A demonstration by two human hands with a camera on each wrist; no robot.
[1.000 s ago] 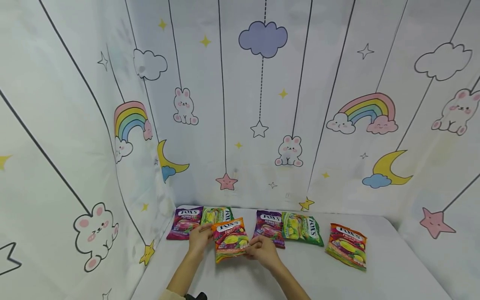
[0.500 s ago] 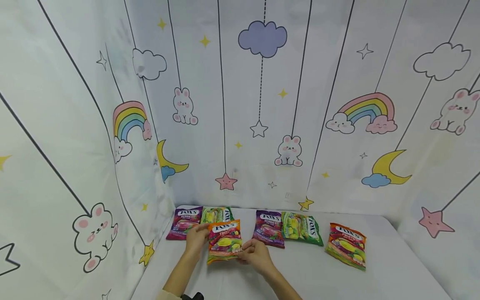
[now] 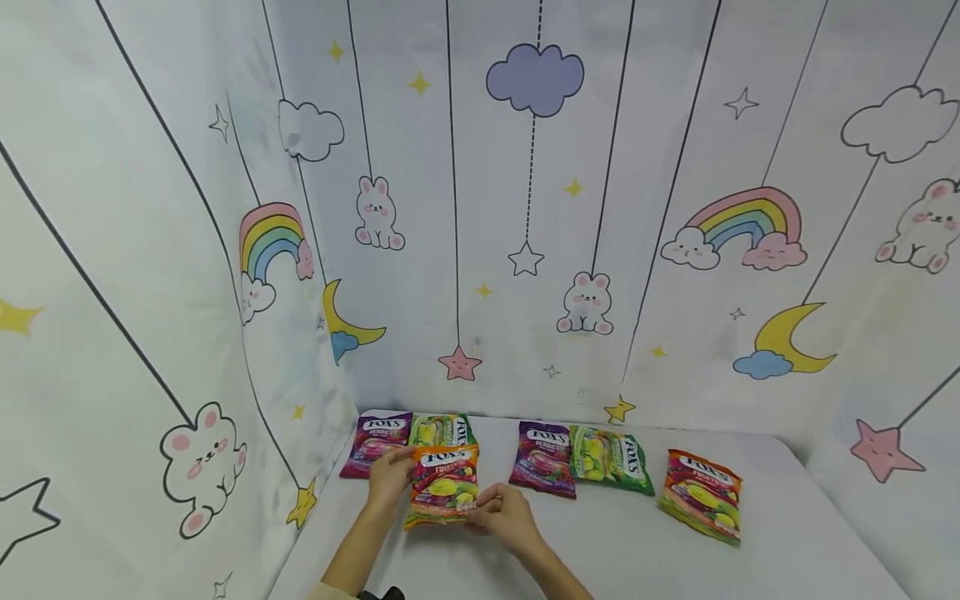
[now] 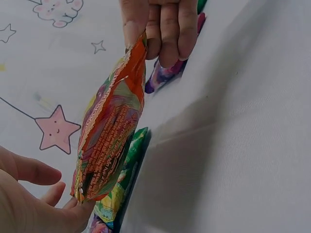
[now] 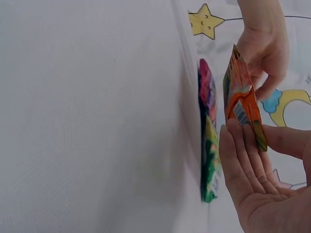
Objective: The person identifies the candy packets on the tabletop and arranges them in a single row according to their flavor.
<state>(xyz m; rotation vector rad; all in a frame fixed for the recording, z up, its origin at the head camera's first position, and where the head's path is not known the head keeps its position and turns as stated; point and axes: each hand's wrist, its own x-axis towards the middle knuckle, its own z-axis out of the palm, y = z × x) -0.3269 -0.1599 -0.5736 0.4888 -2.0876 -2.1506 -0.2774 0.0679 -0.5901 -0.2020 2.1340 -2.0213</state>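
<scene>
Orange candy bag [image 3: 442,497] | upright, lifted, logo up | fingers of both hands pinch sides

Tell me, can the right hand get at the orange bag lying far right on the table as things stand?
Probably not yet: the right hand holds the orange bag together with the left hand. The far-right orange bag lies apart, nothing covering it.

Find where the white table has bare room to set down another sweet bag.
Bare white table lies right of the lone orange sweet bag, and along the near edge. The back-left corner is crowded: purple bag, green bag and the held orange bag overlap.
</scene>
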